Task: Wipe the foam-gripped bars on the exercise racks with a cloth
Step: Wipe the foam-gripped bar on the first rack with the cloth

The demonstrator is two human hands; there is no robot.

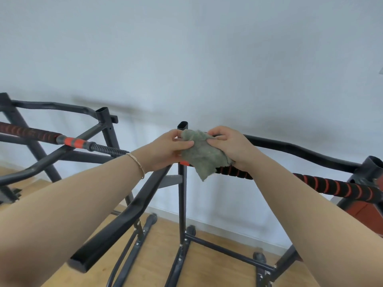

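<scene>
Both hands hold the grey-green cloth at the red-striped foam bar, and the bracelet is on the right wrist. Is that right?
Not quite. The head view shows the bracelet on the left wrist, not the right. The rest stands: left hand and right hand both hold the cloth at the foam bar.

No readable text or labels anywhere.

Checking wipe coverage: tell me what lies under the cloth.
The cloth, pinched by the left hand and right hand, hangs over a red-striped black foam grip. The stretch directly beneath the cloth is hidden.
</scene>
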